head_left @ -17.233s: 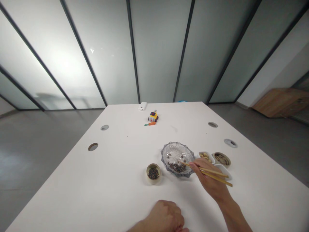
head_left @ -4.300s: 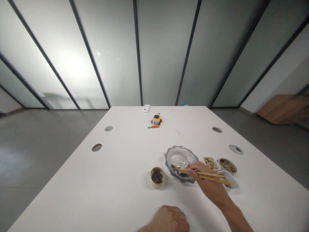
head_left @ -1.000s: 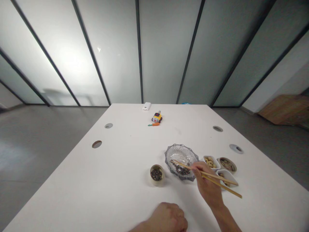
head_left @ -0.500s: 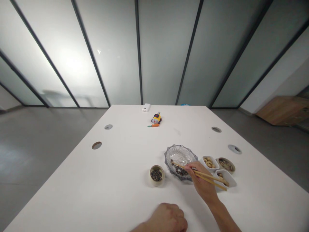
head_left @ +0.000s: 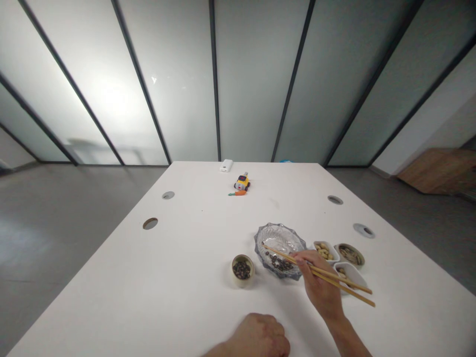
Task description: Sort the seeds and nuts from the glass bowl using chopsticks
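My right hand (head_left: 318,282) holds a pair of wooden chopsticks (head_left: 282,254), their tips over the left inner side of a clear glass bowl (head_left: 280,238). Dark beans (head_left: 279,263) lie in the near part of that bowl. Whether a bean sits between the tips is too small to tell. Left of the glass bowl stands a small round cup (head_left: 243,281) with more dark beans inside. My left hand (head_left: 259,336) rests closed on the white table near its front edge, below the cup, and nothing shows in it.
Right of the glass bowl are two white dishes (head_left: 335,252) with pale pieces and a round dish (head_left: 362,262) of striped seeds. Farther back lie a toy car (head_left: 242,183), an orange toy carrot (head_left: 240,193) and a white device (head_left: 226,165). The table (head_left: 178,277) has several round holes.
My right hand has shifted slightly right, and the chopsticks' rear ends have swung right and nearer. The front tips remain over the glass bowl's left side. My left hand is still.
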`<control>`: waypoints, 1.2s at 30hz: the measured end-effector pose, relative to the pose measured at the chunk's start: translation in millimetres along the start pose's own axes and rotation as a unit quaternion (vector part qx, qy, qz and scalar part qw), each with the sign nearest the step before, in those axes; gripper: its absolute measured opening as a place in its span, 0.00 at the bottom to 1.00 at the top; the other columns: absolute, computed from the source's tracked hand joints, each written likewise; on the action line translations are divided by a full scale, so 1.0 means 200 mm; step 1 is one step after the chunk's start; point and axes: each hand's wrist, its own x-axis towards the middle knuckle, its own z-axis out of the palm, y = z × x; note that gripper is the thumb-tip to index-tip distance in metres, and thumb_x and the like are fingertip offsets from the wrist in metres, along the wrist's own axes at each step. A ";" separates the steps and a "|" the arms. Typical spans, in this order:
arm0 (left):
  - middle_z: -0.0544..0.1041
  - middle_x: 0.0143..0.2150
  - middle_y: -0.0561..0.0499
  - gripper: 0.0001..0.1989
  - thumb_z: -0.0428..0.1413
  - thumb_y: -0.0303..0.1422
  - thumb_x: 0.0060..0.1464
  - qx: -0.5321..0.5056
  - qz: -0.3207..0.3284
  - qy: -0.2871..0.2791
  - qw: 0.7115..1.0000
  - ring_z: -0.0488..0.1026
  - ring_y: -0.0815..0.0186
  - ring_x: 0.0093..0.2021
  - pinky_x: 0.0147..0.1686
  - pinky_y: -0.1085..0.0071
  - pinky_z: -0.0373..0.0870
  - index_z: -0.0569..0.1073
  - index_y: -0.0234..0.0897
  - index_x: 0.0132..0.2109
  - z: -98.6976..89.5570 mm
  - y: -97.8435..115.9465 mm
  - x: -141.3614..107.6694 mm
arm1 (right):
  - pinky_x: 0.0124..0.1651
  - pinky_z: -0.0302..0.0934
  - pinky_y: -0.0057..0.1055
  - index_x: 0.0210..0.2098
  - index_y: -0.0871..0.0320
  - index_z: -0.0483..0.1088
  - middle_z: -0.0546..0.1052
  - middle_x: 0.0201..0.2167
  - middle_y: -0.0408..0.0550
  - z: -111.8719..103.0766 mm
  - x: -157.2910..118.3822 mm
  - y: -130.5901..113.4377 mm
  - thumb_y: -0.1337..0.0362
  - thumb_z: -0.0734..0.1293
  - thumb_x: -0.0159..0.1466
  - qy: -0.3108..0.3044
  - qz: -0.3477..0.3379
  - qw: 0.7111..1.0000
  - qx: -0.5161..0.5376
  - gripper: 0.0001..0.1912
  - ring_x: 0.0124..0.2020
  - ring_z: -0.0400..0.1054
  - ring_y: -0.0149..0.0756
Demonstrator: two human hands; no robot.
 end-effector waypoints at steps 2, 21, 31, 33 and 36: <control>0.78 0.28 0.56 0.20 0.57 0.48 0.68 -0.005 0.003 0.006 1.000 0.75 0.67 0.30 0.30 0.73 0.66 0.72 0.39 0.32 0.00 0.00 0.00 | 0.40 0.70 0.33 0.35 0.52 0.75 0.80 0.33 0.45 0.01 0.00 -0.04 0.60 0.65 0.72 0.022 0.016 0.999 0.038 0.09 0.36 0.75 0.38; 0.76 0.27 0.56 0.18 0.60 0.45 0.65 -0.009 -0.005 -0.013 1.000 0.73 0.68 0.29 0.29 0.72 0.64 0.70 0.39 0.31 -0.03 0.02 0.00 | 0.36 0.70 0.32 0.32 0.53 0.73 0.79 0.29 0.45 0.04 -0.02 0.02 0.52 0.62 0.73 -0.030 -0.036 0.996 -0.070 0.18 0.31 0.75 0.37; 0.77 0.28 0.56 0.19 0.61 0.46 0.65 0.000 0.002 -0.007 1.000 0.74 0.67 0.30 0.30 0.72 0.66 0.72 0.39 0.32 -0.04 0.01 0.01 | 0.37 0.70 0.33 0.34 0.53 0.75 0.80 0.30 0.46 0.05 -0.02 0.04 0.54 0.63 0.73 -0.045 -0.018 0.997 -0.060 0.16 0.33 0.75 0.39; 0.77 0.28 0.56 0.18 0.59 0.46 0.67 -0.008 0.002 -0.011 1.000 0.74 0.67 0.31 0.30 0.73 0.66 0.73 0.38 0.33 -0.05 0.01 0.01 | 0.37 0.70 0.34 0.34 0.53 0.75 0.80 0.31 0.46 0.05 -0.02 0.05 0.54 0.63 0.73 -0.044 -0.016 0.997 -0.055 0.15 0.33 0.75 0.39; 0.77 0.28 0.56 0.19 0.57 0.47 0.68 -0.013 0.002 -0.010 1.000 0.73 0.67 0.30 0.30 0.73 0.66 0.73 0.39 0.33 -0.06 0.01 0.01 | 0.39 0.69 0.35 0.35 0.53 0.76 0.80 0.32 0.46 0.04 -0.02 0.06 0.55 0.63 0.73 -0.031 -0.002 0.999 -0.043 0.14 0.34 0.75 0.39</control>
